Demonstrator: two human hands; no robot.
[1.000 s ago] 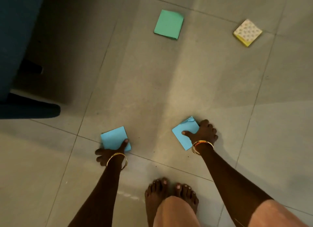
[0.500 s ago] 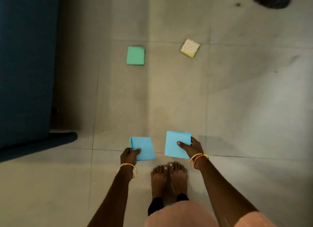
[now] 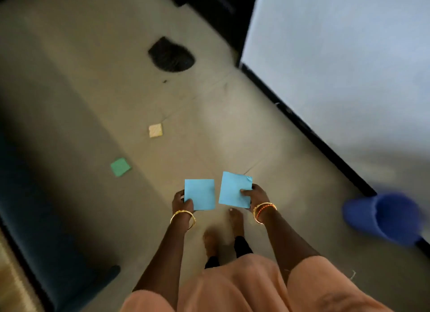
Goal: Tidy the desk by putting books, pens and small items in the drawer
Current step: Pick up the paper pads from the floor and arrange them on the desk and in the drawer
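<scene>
Left hand: grip holds a blue pad at its lower left corner, thumb on top. Right hand: grip pinches a second blue pad at its right edge, thumb across the face. Both pads are held side by side above the floor, apart, in front of the bare feet. On the floor: green pad to the left, cream pad farther off. Dark mat beyond. Blue bucket by the right wall, blurred.
</scene>
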